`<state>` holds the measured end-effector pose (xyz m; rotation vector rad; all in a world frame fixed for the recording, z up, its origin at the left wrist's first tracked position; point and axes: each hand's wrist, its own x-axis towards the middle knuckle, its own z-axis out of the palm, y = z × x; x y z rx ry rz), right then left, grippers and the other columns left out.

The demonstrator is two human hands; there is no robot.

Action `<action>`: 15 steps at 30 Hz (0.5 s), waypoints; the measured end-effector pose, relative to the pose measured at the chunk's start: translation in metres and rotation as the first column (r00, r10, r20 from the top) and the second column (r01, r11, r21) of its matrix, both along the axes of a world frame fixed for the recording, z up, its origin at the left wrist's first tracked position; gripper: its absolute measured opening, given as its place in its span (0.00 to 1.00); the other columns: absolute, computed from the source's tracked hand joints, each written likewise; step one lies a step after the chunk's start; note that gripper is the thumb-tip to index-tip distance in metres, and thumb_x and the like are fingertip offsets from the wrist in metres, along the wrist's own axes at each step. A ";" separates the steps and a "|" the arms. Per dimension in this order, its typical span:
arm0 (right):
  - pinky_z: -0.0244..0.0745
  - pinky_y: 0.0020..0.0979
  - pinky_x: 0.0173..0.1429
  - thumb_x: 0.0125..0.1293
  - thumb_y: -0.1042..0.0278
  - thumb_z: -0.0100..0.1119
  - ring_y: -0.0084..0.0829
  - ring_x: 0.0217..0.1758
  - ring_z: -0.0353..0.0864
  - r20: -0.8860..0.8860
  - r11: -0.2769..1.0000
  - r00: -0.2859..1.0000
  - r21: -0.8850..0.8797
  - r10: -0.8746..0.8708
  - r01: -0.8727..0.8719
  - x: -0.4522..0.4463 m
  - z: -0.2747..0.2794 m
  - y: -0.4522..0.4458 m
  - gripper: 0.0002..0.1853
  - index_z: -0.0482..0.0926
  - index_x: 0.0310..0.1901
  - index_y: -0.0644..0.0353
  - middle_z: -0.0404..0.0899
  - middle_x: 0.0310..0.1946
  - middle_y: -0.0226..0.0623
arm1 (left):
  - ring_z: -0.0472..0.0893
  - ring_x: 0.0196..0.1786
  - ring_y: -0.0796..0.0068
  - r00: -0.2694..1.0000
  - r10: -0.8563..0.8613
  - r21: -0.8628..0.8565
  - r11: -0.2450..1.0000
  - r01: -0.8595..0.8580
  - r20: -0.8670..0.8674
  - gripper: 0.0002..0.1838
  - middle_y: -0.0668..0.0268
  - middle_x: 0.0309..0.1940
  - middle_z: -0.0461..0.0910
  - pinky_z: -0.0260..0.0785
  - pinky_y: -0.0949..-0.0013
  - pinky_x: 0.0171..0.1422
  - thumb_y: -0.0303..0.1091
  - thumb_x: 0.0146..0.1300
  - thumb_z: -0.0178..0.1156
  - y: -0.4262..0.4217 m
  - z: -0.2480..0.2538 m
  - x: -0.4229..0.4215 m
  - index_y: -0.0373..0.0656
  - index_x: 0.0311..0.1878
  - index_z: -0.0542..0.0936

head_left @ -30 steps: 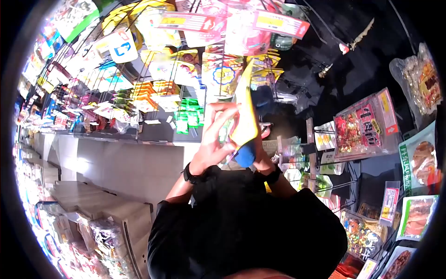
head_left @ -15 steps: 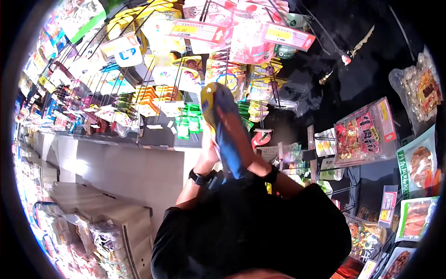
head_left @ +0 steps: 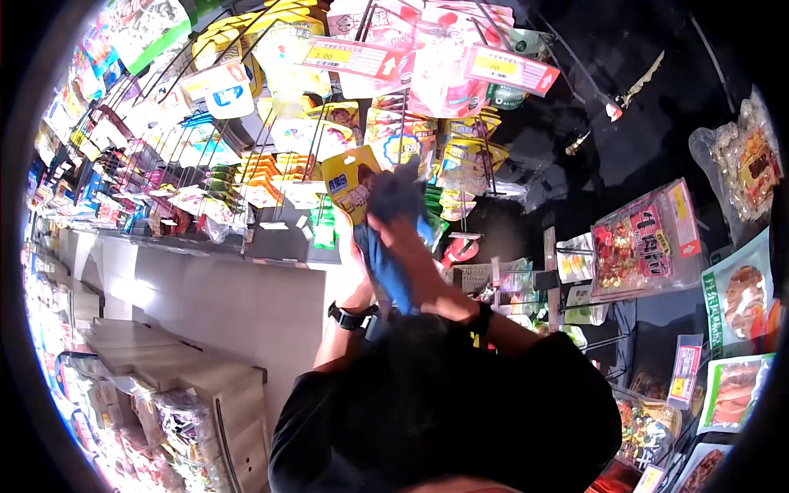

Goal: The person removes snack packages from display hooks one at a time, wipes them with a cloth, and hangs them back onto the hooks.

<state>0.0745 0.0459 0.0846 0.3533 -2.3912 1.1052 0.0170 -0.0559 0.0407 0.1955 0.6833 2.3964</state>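
My left hand [head_left: 349, 259], bright and partly hidden, is closed on a yellow snack packet [head_left: 348, 182] with a blue label and a hang hole at its top. The packet's printed front faces up toward me. A blue cloth [head_left: 389, 279] is bunched in my right hand [head_left: 404, 245], which presses close to the packet's right side. Part of the cloth sticks up past my fingers and covers that side. Whether cloth and packet touch all along is hard to see. Both wrists wear dark bands.
Hooks with yellow pouches [head_left: 292, 49] and pink bags [head_left: 448, 62] hang ahead, with price tags [head_left: 353, 59] in front. More packets [head_left: 637, 251] hang on the right. A low cabinet [head_left: 181, 370] with bagged goods stands at left beside the grey floor [head_left: 230, 300].
The yellow packet has turned so its printed front shows, left of the cloth. My right hand and the cloth have shifted slightly down and bunched up.
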 end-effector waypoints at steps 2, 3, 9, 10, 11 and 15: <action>0.62 0.42 0.63 0.53 0.68 0.59 0.54 0.59 0.67 -0.023 0.998 0.999 0.053 -0.031 0.033 0.017 -0.008 -0.008 0.36 0.62 0.67 0.57 0.68 0.54 0.50 | 0.63 0.68 0.60 0.989 -0.035 -0.177 0.984 0.009 -0.147 0.37 0.57 0.67 0.62 0.51 0.60 0.73 0.62 0.70 0.32 -0.004 0.015 -0.004 0.42 0.70 0.56; 0.63 0.45 0.62 0.52 0.67 0.58 0.56 0.57 0.67 -0.016 0.993 0.998 0.105 -0.059 0.061 0.018 0.005 -0.008 0.37 0.61 0.68 0.55 0.68 0.53 0.52 | 0.63 0.68 0.61 0.994 -0.018 -0.158 0.988 0.001 -0.106 0.38 0.58 0.66 0.63 0.52 0.60 0.73 0.62 0.69 0.33 0.004 0.020 0.001 0.41 0.70 0.56; 0.52 0.42 0.70 0.60 0.65 0.49 0.53 0.66 0.60 -0.031 0.992 0.996 -0.096 -0.079 0.075 -0.038 0.022 0.026 0.34 0.56 0.69 0.57 0.63 0.62 0.54 | 0.63 0.67 0.65 0.998 -0.003 -0.170 0.985 0.014 0.060 0.46 0.62 0.68 0.60 0.53 0.61 0.72 0.71 0.63 0.37 0.032 0.046 0.023 0.42 0.72 0.53; 0.49 0.42 0.72 0.61 0.65 0.48 0.52 0.68 0.58 -0.037 0.990 0.999 -0.137 -0.036 0.031 -0.037 0.018 0.028 0.34 0.54 0.70 0.58 0.62 0.63 0.54 | 0.61 0.69 0.64 0.995 0.019 -0.186 0.983 -0.001 0.095 0.40 0.60 0.70 0.56 0.50 0.63 0.74 0.63 0.69 0.36 0.033 0.058 0.023 0.43 0.73 0.49; 0.49 0.41 0.72 0.61 0.65 0.49 0.52 0.68 0.57 0.024 0.978 0.998 -0.199 -0.053 0.057 -0.032 0.013 0.026 0.35 0.54 0.70 0.59 0.61 0.64 0.53 | 0.61 0.68 0.65 0.989 0.098 -0.234 0.964 -0.123 -0.115 0.40 0.60 0.70 0.56 0.51 0.63 0.73 0.62 0.68 0.39 0.031 0.067 0.020 0.44 0.73 0.48; 0.55 0.29 0.66 0.66 0.70 0.49 0.31 0.58 0.64 0.246 0.798 0.968 -0.573 -0.046 0.184 -0.004 -0.051 -0.008 0.30 0.57 0.69 0.61 0.66 0.56 0.35 | 0.61 0.68 0.65 0.713 0.367 -0.170 0.811 -0.560 -0.597 0.39 0.57 0.70 0.55 0.55 0.62 0.69 0.48 0.68 0.51 0.023 0.090 -0.004 0.49 0.74 0.44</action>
